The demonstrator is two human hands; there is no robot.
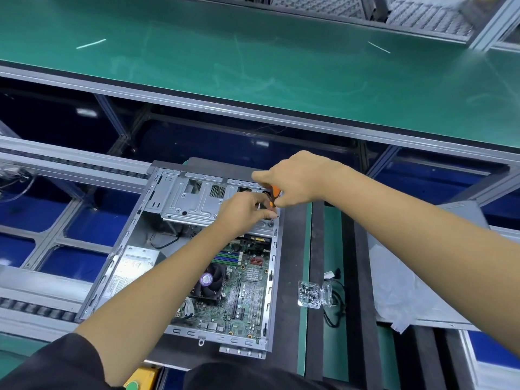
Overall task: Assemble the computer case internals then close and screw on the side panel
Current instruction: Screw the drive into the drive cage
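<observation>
An open grey computer case (118, 266) lies on its side, showing the green motherboard (247, 294) with its black CPU fan (209, 280) and the silver drive cage (191, 201) at the far end. My right hand (292, 178) grips an orange-and-black screwdriver (274, 195) over the case's far right corner. My left hand (242, 209) is beside it, its fingertips pinching at the screwdriver's shaft or a screw near the tip; the tip itself is hidden. The grey side panel (416, 277) lies flat to the right of the case.
A clear plastic box of screws (311, 294) sits open on the green mat right of the case, with black cables (336, 302) by it. A green conveyor belt (253, 52) runs across the back. Metal rails and rollers (56, 167) lie to the left.
</observation>
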